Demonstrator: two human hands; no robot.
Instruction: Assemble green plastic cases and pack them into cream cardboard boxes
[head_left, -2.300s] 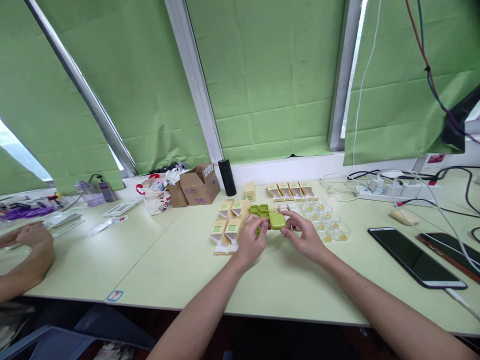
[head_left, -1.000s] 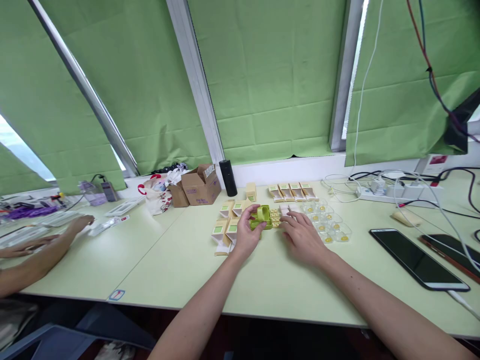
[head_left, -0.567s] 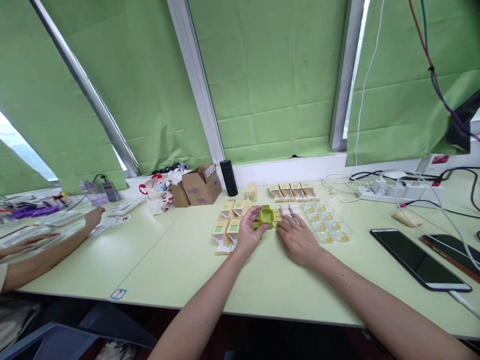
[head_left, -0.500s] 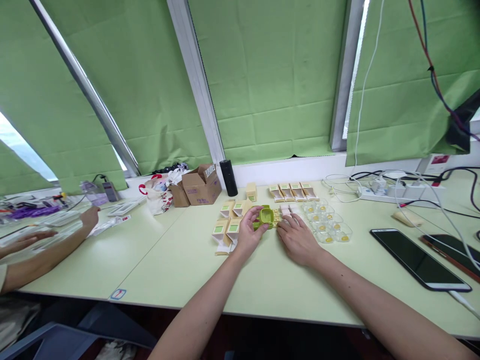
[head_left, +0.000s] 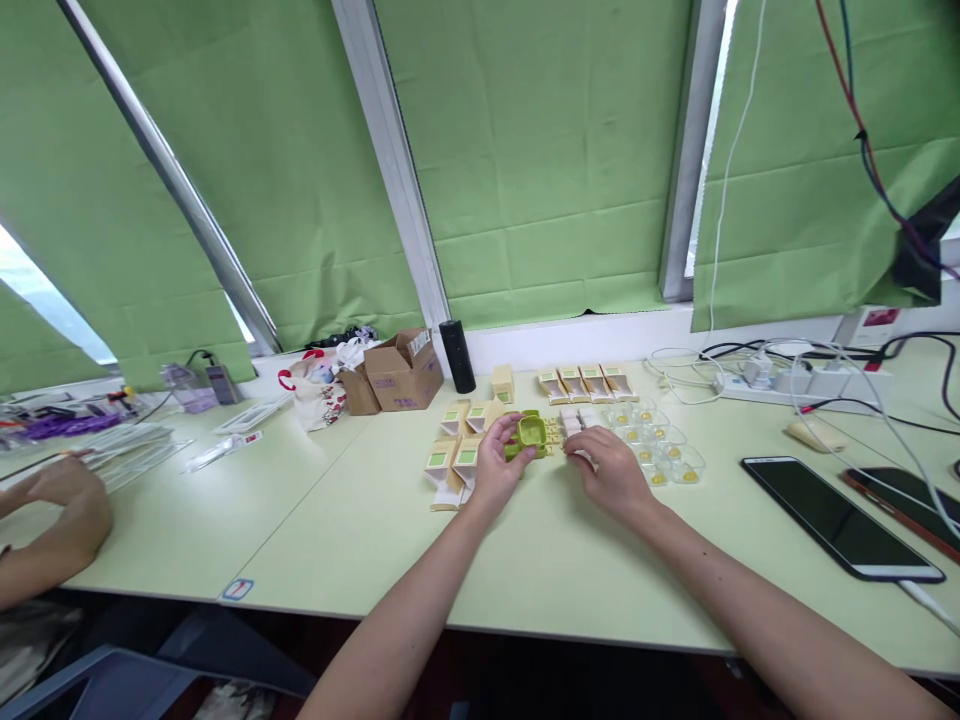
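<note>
My left hand (head_left: 492,466) grips a small green hinged case (head_left: 529,434) that stands open, just above the pale green table (head_left: 375,520). My right hand (head_left: 611,472) hovers a little to the right of it, fingers curled in a pinch over a small pale piece that I cannot make out. Between the hands lies a yellow patterned sheet (head_left: 553,434). Beige cartons with green labels (head_left: 457,455) lie left of the case. Clear plastic trays with yellow dots (head_left: 664,455) lie to the right.
A row of beige cartons (head_left: 585,381), a black cylinder (head_left: 455,354) and a brown box (head_left: 401,369) stand at the back. Two phones (head_left: 840,515) and a power strip with cables (head_left: 787,380) lie right. Another person's hands (head_left: 64,495) rest at the far left.
The case was shut and held in both hands; now it is open in my left hand alone. My right hand dropped to the table, then lifted in a pinch. The other person's hands drew back.
</note>
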